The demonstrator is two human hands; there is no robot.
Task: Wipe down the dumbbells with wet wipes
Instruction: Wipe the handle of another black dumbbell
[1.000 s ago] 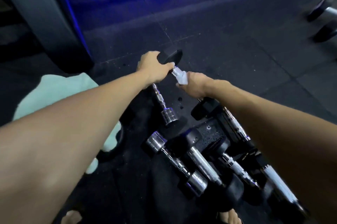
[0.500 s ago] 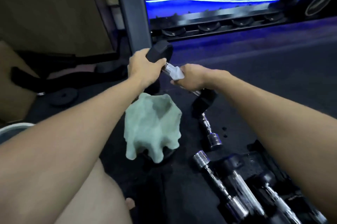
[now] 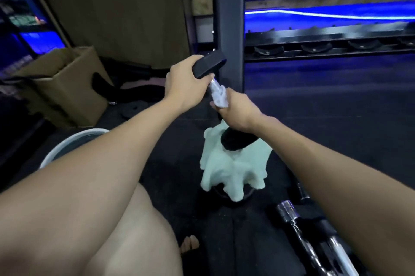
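Observation:
A small dumbbell (image 3: 210,66) with black hex heads and a chrome handle is held up in the air, tilted. My left hand (image 3: 184,83) grips its upper head. My right hand (image 3: 238,110) is wrapped round the handle with a white wet wipe (image 3: 219,95) bunched between palm and chrome. The lower black head (image 3: 238,140) pokes out under my right wrist. More dumbbells with chrome handles (image 3: 298,228) lie on the floor at the lower right, partly hidden by my right arm.
A pale green cloth (image 3: 233,174) is draped over something on the black rubber floor below the dumbbell. A white-rimmed basin (image 3: 67,143) sits at the left behind my arm. A cardboard box (image 3: 65,82) stands further left. A grey rack post (image 3: 229,17) rises straight ahead.
The view has swung up and left, so the floor dumbbells slid to the lower right. Both hands keep their hold, and the dumbbell has been lifted and carried over the green cloth.

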